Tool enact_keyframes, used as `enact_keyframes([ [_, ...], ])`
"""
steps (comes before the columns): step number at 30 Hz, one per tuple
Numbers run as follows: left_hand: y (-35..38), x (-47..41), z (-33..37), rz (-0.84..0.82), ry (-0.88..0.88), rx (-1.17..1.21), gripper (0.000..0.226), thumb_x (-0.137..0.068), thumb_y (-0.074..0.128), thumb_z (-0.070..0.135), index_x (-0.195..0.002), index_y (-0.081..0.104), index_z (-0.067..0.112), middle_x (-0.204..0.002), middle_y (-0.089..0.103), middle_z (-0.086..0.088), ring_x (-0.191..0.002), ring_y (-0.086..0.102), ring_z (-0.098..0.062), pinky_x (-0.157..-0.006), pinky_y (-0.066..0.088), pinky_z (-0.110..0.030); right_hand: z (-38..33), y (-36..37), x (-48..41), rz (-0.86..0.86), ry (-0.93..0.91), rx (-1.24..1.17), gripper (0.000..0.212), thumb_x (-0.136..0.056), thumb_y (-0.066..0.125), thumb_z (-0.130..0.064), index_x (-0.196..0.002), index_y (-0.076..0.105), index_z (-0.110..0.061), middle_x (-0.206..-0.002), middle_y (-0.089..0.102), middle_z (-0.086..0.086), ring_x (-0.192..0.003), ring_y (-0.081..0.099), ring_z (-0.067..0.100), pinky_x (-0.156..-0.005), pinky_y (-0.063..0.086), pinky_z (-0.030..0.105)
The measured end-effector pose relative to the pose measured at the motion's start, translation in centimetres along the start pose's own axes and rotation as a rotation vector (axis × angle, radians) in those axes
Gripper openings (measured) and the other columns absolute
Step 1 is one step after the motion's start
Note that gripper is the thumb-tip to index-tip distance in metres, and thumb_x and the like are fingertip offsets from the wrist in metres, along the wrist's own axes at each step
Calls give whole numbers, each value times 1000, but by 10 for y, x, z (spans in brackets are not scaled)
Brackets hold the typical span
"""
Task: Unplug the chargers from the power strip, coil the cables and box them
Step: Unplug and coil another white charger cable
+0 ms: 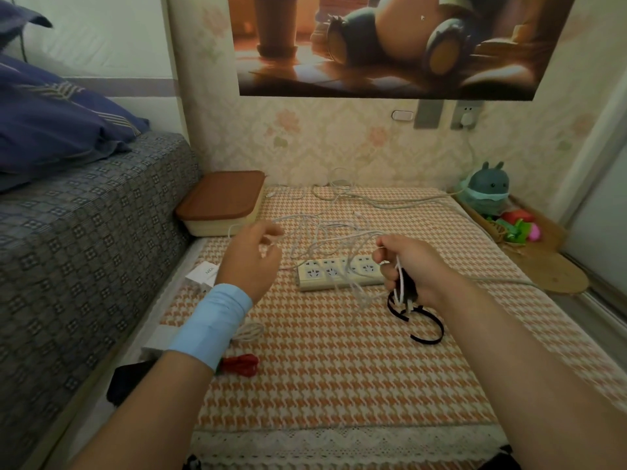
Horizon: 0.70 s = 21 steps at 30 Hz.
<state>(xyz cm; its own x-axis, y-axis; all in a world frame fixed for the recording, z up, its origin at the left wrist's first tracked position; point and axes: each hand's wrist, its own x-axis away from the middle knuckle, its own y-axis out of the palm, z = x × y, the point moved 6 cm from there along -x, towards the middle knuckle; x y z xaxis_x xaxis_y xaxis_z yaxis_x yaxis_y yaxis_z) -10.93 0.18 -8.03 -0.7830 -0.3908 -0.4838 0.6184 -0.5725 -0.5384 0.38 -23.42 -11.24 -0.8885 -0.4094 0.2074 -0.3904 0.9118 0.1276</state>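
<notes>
A cream power strip (334,271) lies on the orange houndstooth tablecloth (339,368), its visible sockets without plugs. My right hand (409,268) is closed on a bundle of white cable loops and a black strap (424,323) that dangles below it. A white cable (322,228) stretches from that hand to my left hand (252,256), which pinches it between thumb and fingers above the table. A cream box with a brown lid (220,201) sits shut at the back left. A coiled white cable (249,332) and a red cable bundle (241,364) lie beside my left forearm.
White chargers (200,274) rest at the table's left edge beside a grey patterned bed (84,232). The strip's own cord (390,201) runs across the back toward a wall outlet (467,118). A plush toy (487,189) and small toys sit on a shelf at the right.
</notes>
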Motion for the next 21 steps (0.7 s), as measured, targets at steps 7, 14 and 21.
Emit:
enact_keyframes([
  [7, 41, 13, 44, -354, 78, 190, 65, -77, 79, 36, -134, 47, 31, -131, 59, 9, -123, 53, -6, -100, 42, -24, -10, 43, 25, -435, -70, 128, 21, -104, 47, -23, -94, 59, -9, -71, 58, 7, -37, 37, 10, -39, 34, 23],
  [14, 65, 34, 32, -836, -374, 648, 7, -90, 62, 4, -88, 67, 8, -73, 66, -6, -68, 64, -19, -69, 55, -25, -21, 19, 16, -59, -261, 289, 30, -106, 50, -26, -88, 67, -10, -63, 53, 3, -41, 37, 14, -42, 31, 26],
  [21, 65, 24, 4, -546, -515, 652, 20, -102, 45, 13, -91, 62, 14, -59, 47, -3, -53, 46, -18, -53, 47, -29, -18, 32, 27, -42, -262, 526, 40, -89, 72, -47, -82, 70, -8, -57, 56, 5, -48, 50, 18, -53, 42, 26],
])
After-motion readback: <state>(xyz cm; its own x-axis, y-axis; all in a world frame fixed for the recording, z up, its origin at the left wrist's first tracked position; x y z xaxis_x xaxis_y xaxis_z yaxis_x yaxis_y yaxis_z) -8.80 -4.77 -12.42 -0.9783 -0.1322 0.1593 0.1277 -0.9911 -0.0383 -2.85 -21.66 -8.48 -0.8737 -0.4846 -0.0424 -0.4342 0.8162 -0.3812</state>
